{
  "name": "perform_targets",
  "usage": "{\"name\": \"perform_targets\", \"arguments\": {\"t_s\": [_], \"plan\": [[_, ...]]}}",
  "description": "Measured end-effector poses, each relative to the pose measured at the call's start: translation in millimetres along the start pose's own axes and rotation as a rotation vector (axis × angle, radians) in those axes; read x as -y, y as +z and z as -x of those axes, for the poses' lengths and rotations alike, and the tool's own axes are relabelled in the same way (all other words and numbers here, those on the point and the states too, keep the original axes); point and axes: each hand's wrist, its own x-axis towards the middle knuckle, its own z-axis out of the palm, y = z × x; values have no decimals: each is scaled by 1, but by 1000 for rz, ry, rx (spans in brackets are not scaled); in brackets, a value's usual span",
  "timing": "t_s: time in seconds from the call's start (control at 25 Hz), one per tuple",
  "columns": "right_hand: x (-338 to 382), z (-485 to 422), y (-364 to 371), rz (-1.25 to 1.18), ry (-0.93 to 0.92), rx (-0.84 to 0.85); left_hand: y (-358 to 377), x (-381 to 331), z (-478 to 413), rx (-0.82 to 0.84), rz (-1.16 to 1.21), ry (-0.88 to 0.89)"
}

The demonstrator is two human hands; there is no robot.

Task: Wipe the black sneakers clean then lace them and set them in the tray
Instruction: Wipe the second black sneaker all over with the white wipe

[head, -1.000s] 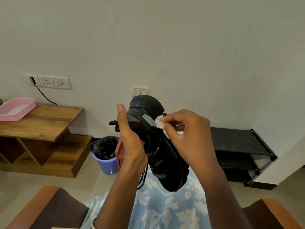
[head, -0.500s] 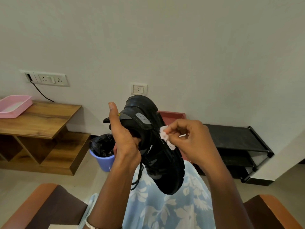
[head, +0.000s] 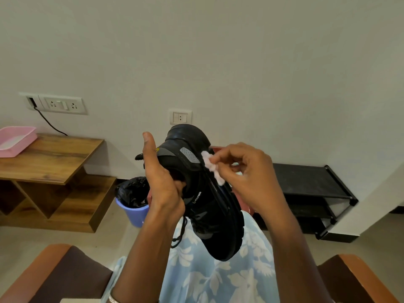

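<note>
My right hand (head: 247,178) pinched the wipe (head: 211,166) and had slid it back up the sneaker (head: 209,204) sole edge to the heel, from mid-side just before. Left hand (head: 164,182) gripped the sneaker above my lap. Wiping wasn't done; laces loose, tray (head: 15,138) far off on the bench (head: 50,156).

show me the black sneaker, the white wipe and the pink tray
black sneaker (head: 211,215): head view, side panel below the logo
white wipe (head: 208,166): head view, middle of the crumpled wad
pink tray (head: 25,143): head view, its outer side wall
</note>
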Motion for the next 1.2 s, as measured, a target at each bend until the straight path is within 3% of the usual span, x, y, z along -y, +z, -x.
{"name": "perform_targets", "arguments": {"t_s": [0.16, 0.44, 0.56, 0.72, 1.04, 1.2], "plan": [[-5, 11, -18, 57, 149, 177, 0, -2, 0, -23, 50, -19], [28, -5, 8, -34, -71, -106, 10, 5, 7, 39, 34, 14], [26, -1, 8, -1, -67, -74, 7, 4, 8, 63, 20, 27], [18, 11, -9, 86, 97, 113, 7, 0, 8, 29, -10, 37], [29, -9, 4, 79, -40, -24, 3, -4, 7, 62, -66, 90], [30, -14, 12, -86, -27, -30, 1, -10, 5, 40, -84, 166]]}}
